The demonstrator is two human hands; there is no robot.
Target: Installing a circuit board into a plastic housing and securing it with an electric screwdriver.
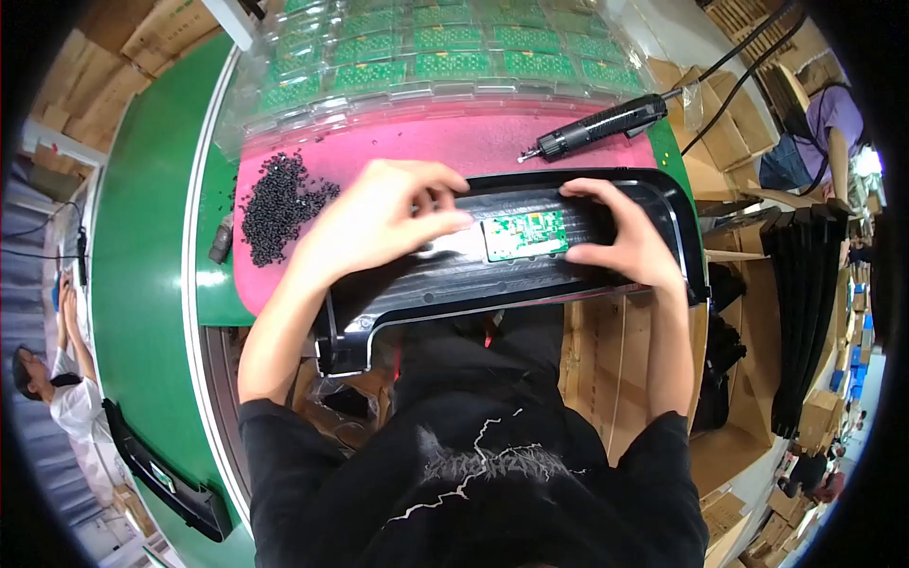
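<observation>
A green worktable (216,293) carries a pink mat (445,137), with clear plastic trays (398,102) of green boards along its far edge, loose black pellet-like pieces (270,222) by its left edge and an electric screwdriver (606,128) at its far right corner. A black housing (445,289) lies across the near edge, overhanging it, and a green circuit board (526,235) sits inside, right of its middle. The left hand (379,216) hovers beside the board's left end, thumb and fingers parted; the right hand (636,244) spreads its fingers around the right end, contact unclear. A sideways nudge from either thumb could shift the board, pressure on the overhanging edge could tip the housing, and a sweeping left forearm could scatter the pieces.
</observation>
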